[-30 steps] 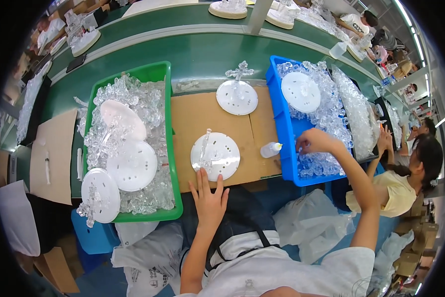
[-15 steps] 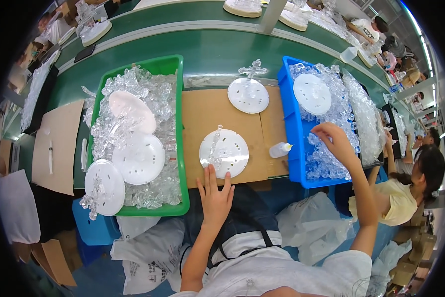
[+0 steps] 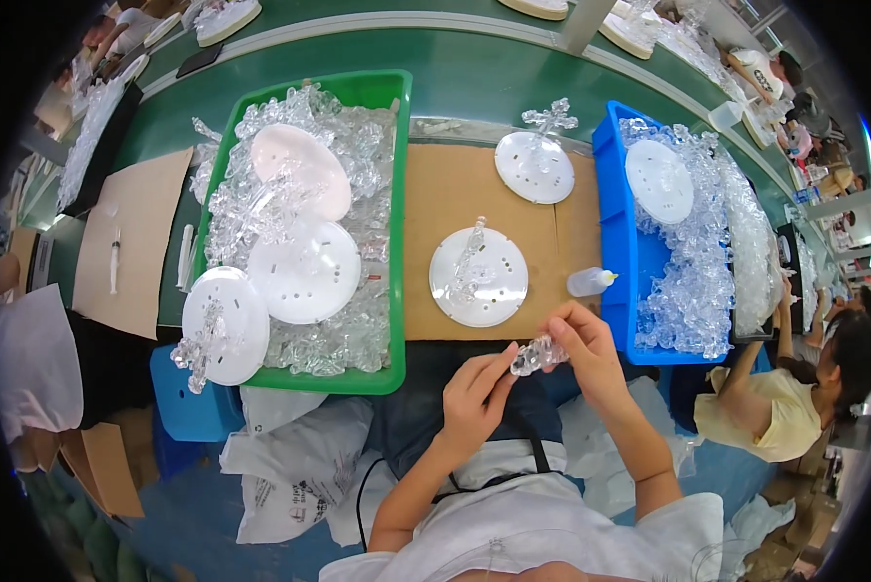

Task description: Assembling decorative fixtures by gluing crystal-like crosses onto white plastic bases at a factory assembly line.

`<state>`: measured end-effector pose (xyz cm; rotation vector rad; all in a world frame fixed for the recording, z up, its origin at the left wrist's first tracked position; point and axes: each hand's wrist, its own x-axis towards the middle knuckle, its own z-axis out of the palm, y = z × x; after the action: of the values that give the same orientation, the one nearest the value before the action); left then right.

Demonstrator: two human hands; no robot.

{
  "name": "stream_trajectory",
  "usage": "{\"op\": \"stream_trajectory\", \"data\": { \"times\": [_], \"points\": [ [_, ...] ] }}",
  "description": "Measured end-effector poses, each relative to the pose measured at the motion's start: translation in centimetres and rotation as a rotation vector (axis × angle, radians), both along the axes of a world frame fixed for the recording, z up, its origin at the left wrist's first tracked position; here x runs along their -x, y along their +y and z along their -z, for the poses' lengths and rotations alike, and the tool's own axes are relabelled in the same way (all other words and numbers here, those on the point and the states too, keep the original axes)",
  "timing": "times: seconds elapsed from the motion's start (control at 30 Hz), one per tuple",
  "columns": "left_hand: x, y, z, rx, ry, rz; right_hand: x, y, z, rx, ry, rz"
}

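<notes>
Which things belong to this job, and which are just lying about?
Likely in the job:
clear glassy knobbly piece, held
nearest round glossy white disc
blue rectangular plastic bin
translucent plastic bottle, yellow tip

Seemingly lying about:
flat black slab
crumpled white plastic bags

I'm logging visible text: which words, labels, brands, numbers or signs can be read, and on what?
White plastic bag below the green bin: dark printing, not copied out here.
Wearer's white shirt: faint mark, unreadable.
Co-worker's white shirt, upper right: dark print, too small to read.
</notes>
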<state>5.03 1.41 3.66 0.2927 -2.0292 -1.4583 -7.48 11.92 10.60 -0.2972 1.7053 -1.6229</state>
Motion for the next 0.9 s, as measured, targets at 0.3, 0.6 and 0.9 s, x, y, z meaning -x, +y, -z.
{"op": "stream_trajectory", "data": {
  "times": [0.3,0.6,0.9],
  "points": [
    [1.0,-0.2,0.9,-0.103,-0.015,-0.108,-0.9,-1.1,2.6,0.18,0.113,-0.005],
    [0.2,-2.2,3.7,0.326,-0.237,-0.275,2.9,-2.5,6.1,-0.259,0.556,0.028],
    [0.2,-2.9,5.4,0.627,-0.373,-0.18,4.8,-4.0,5.8,-0.251,0.794,-0.213]
  ]
}}
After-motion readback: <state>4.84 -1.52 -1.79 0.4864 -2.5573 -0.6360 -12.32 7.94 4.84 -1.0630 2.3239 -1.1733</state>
